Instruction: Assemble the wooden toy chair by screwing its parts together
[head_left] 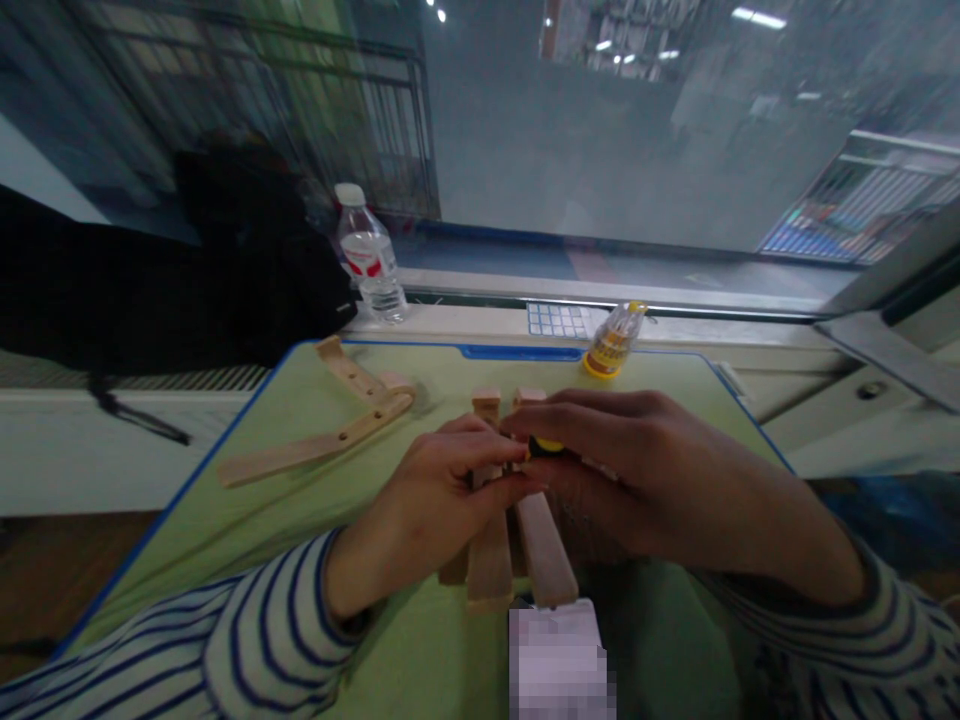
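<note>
Our left hand (442, 490) pinched the wooden slats (544, 550) lying side by side on the green desk (300, 500). Our right hand (637, 470) curled around a yellow tool (546, 445) pressed against them. The slats looked light, stiff and smooth, and we judged their long edges the surest hold.

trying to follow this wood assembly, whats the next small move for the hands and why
Probably a small pressing twist of the right hand on the small yellow and black piece it pinches, while the left hand pins the wooden slats on the green table. The piece sits on the slats where both hands' fingertips meet; what it is I cannot tell.
</note>
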